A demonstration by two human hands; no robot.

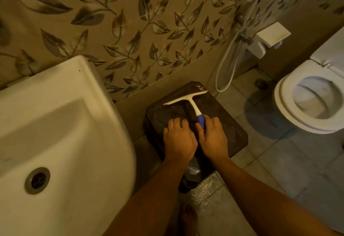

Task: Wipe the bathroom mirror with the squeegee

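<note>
Lying on a dark stool (pixel 232 135) between the sink (pixel 78 86) and the toilet (pixel 284 109), the squeegee (pixel 189 99) shows its white blade whole. Its blue handle end disappears under the right hand (pixel 214 140), whose thumb and fingers close round it. The left hand (pixel 178 140) sits just beside, fingers bent downward with tips hidden, so I cannot tell whether it holds anything.

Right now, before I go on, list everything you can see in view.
sink: one, white, left
toilet: one, white, right
stool: one, dark brown, on the floor against the wall
squeegee: one, white with blue handle, lying on the stool
hose: one, white, hanging on the wall right of the stool
floor: grey tiles, wet patch near the stool
mirror: none in view
foot: one, bare, bottom edge
left hand: rests on the stool
right hand: fingers round the squeegee handle
</note>
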